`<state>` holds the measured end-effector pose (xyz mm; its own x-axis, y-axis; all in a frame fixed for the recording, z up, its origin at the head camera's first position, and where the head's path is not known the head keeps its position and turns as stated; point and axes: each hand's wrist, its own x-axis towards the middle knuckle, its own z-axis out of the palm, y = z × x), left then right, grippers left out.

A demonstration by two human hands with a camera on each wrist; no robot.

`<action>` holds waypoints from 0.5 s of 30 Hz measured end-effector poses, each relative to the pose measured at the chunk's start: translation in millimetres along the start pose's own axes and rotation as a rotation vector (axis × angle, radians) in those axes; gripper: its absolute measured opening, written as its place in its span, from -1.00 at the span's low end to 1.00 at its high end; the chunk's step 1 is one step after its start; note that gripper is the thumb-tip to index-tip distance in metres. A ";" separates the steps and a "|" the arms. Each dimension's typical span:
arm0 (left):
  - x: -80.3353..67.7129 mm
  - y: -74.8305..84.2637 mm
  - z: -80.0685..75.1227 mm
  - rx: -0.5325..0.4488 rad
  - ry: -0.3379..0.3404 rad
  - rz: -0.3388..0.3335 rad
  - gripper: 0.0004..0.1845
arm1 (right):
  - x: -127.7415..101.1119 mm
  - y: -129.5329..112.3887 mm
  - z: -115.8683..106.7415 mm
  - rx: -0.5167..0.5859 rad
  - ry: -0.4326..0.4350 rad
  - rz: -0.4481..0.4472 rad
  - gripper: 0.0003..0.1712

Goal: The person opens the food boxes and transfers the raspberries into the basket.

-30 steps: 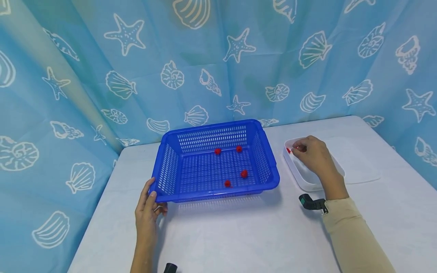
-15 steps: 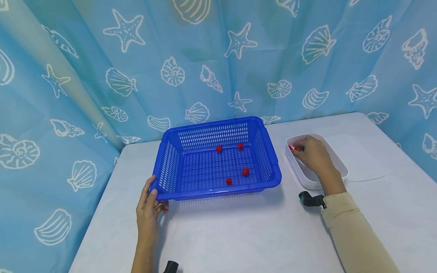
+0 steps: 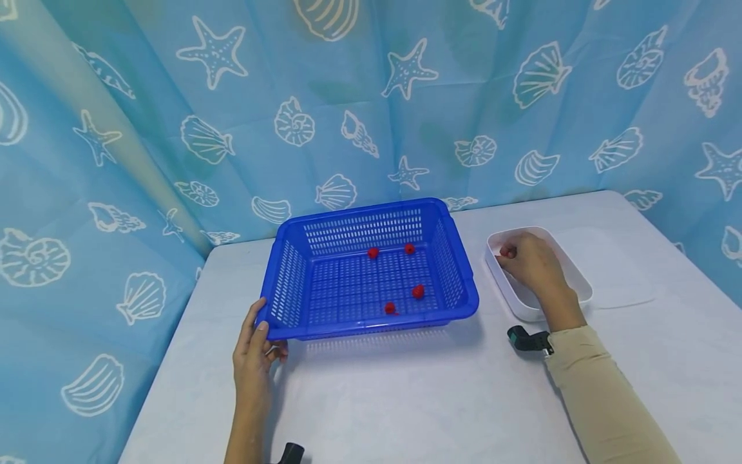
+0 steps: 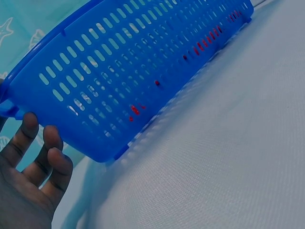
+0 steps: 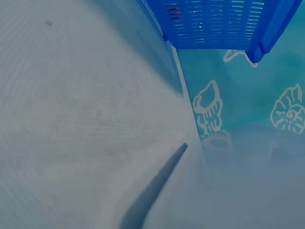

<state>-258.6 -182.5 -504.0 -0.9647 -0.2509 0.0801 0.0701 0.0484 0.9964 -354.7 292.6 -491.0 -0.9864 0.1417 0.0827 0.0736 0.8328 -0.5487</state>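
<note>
A blue plastic basket (image 3: 371, 327) with slotted walls stands on the table, and several small red berry-like pieces, among them a red piece (image 3: 418, 292), lie on its floor. My left hand (image 3: 252, 361) grips the basket's near left corner, thumb on the rim. In the left wrist view its other fingers (image 4: 59, 167) curl below the rim. Over on the right, my right hand (image 3: 536, 261) reaches into a white tub (image 3: 524, 312). Its thumb and fingertips pinch a small red piece (image 3: 504, 252), partly hidden by the fingers. The right wrist view shows no hand.
White cloth covers the table (image 3: 371, 399). A blue seashell curtain (image 3: 359, 96) hangs close behind the basket and along the left side. Next to the tub lies a flat, pale, lid-like sheet (image 3: 614, 270). A black wrist camera (image 3: 526, 339) sticks out from the right sleeve.
The right fingers have closed around a red piece inside the tub. The left hand keeps its hold on the basket corner. The head view has shifted slightly.
</note>
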 end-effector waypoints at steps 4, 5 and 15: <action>0.2 -0.2 -0.6 0.001 -0.005 0.001 -0.52 | -0.7 -1.3 1.5 -0.007 -0.008 0.012 -0.72; 0.2 -0.2 -0.6 0.002 -0.006 0.000 -0.52 | -0.7 -1.4 1.7 -0.012 -0.011 0.010 -0.72; 0.8 -0.4 -0.7 -0.011 -0.005 -0.017 -0.51 | -4.4 -1.9 -7.5 0.014 0.007 0.019 -0.71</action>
<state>-259.2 -183.4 -504.2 -0.9669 -0.2471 0.0630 0.0564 0.0338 0.9978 -349.3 294.4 -484.1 -0.9839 0.1610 0.0780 0.0900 0.8222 -0.5621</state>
